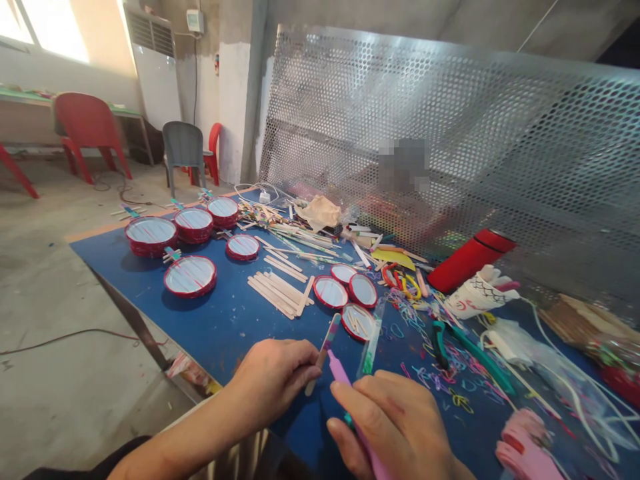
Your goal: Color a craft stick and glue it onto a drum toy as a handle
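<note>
While red-rimmed, white-faced round pieces [190, 275] lie on the blue worktop [200, 333] left of the flat wooden stick [334, 327], the left hand [265, 373] pinches that stick; this grip is best kept steady, off the coloured end. At the stick's right, the right hand [405, 417] grasps a slim pinkish-purple pen-like tool [341, 375], needing light, controlled pressure. Farther right, green-handled pliers [439, 343] and tangled coloured bands [440, 381] crowd that hand.

craft workshop (sticks [275, 291], blue table [225, 327])
</note>
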Demonstrator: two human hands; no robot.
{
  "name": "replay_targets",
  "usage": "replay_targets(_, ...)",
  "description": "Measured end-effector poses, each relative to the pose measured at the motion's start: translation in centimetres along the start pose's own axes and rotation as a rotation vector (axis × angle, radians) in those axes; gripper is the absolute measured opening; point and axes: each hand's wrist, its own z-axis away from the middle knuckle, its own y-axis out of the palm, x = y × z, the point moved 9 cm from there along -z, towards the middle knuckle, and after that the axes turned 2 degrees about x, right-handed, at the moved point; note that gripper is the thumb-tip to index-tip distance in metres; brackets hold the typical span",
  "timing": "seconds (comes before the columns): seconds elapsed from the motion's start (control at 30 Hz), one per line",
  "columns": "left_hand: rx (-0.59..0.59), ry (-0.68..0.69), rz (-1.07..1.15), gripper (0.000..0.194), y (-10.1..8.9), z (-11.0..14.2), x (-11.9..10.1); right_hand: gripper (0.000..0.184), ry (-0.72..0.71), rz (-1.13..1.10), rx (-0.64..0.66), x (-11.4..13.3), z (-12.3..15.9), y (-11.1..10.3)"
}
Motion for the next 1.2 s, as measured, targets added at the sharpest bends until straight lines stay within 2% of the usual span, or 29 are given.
replay_targets(0.13,0.000,0.000,0.002,0.018,0.0,-0.1,0.0,0.013,0.012,0.017,0.010,0.0,-0.3,-0.1)
replay_targets(0.3,0.010,-0.017,0.018,0.017,0.1,-0.1,0.1,0.016,0.049,0.067,-0.085,0.2,0.1,-0.6)
replay_targets(0.47,0.025,0.004,0.028,0.020,0.2,-0.1,0.0,0.024,0.158,0.131,-0.119,-0.1,0.6,-1.2)
replay_targets(0.53,0.023,0.006,0.011,0.021,0.1,-0.1,0.1,0.027,0.135,0.129,-0.094,0.1,0.3,-1.3)
replay_targets(0.57,0.022,0.012,-0.004,0.020,0.0,-0.2,0.2,0.026,0.101,0.121,-0.041,0.2,0.0,-1.0)
replay_targets(0.7,0.030,0.059,0.001,0.020,-0.1,-0.6,0.6,0.031,-0.012,0.122,-0.172,0.2,-0.2,-1.8)
replay_targets(0.87,0.060,0.073,0.020,0.019,0.3,-0.8,1.0,0.034,-0.017,0.104,-0.147,-0.6,0.1,-0.6)
replay_targets(1.2,0.066,0.068,0.026,0.019,0.4,-0.8,1.2,0.032,-0.003,0.069,-0.123,-0.9,0.2,-0.4)
